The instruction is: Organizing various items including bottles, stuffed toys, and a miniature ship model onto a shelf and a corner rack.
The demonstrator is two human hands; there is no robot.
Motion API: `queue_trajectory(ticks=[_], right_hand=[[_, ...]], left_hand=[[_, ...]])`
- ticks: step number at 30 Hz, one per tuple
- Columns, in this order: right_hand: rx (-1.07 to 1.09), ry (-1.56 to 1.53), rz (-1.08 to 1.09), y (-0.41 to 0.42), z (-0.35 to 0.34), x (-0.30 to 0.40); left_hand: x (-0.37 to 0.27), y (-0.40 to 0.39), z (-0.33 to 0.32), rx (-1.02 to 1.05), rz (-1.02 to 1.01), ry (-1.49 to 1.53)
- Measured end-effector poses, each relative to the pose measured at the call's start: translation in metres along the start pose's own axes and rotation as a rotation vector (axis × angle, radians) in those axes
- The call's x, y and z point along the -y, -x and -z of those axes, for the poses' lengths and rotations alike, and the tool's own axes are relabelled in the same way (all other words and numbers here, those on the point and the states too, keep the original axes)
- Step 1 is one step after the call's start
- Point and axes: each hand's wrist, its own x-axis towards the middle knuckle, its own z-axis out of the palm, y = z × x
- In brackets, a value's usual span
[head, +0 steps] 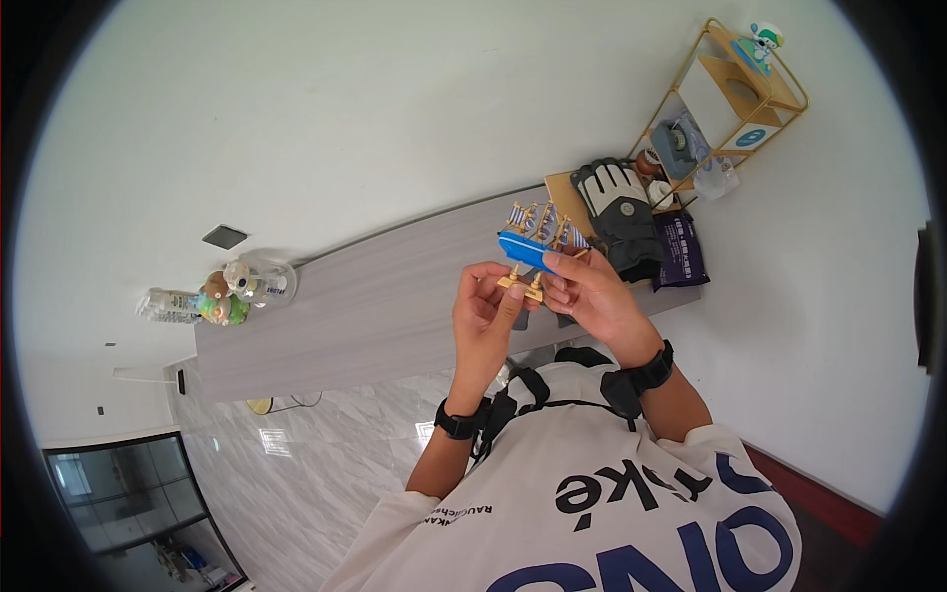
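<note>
My right hand holds a small model sailing ship by one end of its blue hull. The ship has wooden masts and blue-and-white striped sails, and it tilts a little. Just below the hull, my left hand pinches a small wooden display stand with two short turned posts. A narrow gap seems to lie between the hull and the posts. Both hands are raised over the grey wood-grain tabletop, and their fingers come close together near the stand.
Black-and-grey padded gloves lie on a wooden board at the right, beside a purple packet. A gold-framed shelf rack holds several items against the wall. Figurines and a clear jar stand at the far left end.
</note>
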Motion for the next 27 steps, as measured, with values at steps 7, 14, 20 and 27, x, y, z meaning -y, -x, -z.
queue_trajectory(ticks=[7,14,20,27], right_hand=[[0.003,0.025,0.0,0.0007,-0.0013,-0.0028],[-0.007,0.049,0.022,0.0046,-0.0074,-0.0001],[-0.008,0.044,0.027,0.0061,-0.0066,-0.0005],[0.013,0.056,0.029,0.0054,-0.0016,-0.0042]], left_hand=[[-0.003,0.0003,-0.0004,0.015,-0.014,-0.008],[-0.0017,0.0015,-0.0004,0.001,-0.024,-0.015],[0.0001,0.0027,-0.0001,-0.003,-0.022,-0.035],[-0.0007,0.0026,-0.0003,0.004,-0.025,-0.04]])
